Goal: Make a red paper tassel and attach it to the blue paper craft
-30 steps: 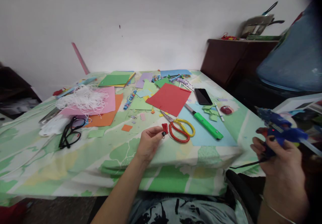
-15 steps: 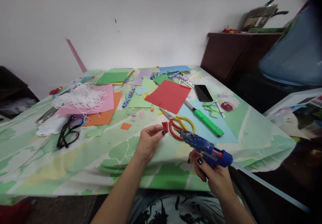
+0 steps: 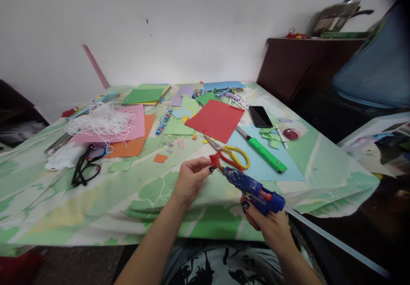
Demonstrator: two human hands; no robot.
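Note:
Between thumb and fingers, my left hand (image 3: pixel 192 179) pinches a small fringed piece of red paper (image 3: pixel 214 160) above the table's front part. My right hand (image 3: pixel 267 221) is wrapped round the handle of a blue glue gun (image 3: pixel 253 189), whose nozzle points left and comes up to the red piece; I cannot tell whether they touch. A long whitish glue stick (image 3: pixel 336 240) sticks out of the gun's back. Just behind the nozzle lie scissors (image 3: pixel 237 155) with yellow and red handles, partly hidden by the gun. A green utility knife (image 3: pixel 265 153) rests on light blue paper (image 3: pixel 256 172).
A red sheet (image 3: pixel 216 120) lies mid-table, with a black phone (image 3: pixel 260 117) to its right. On the left are white string (image 3: pixel 101 122), pink paper (image 3: pixel 139 123), orange paper (image 3: pixel 141 142) and black glasses (image 3: pixel 86 165). Paper scraps and green sheets (image 3: pixel 144 95) lie farther back.
My right hand has moved the glue gun left, bringing its nozzle up to the red paper piece. My left hand has stayed nearly in place, still pinching it.

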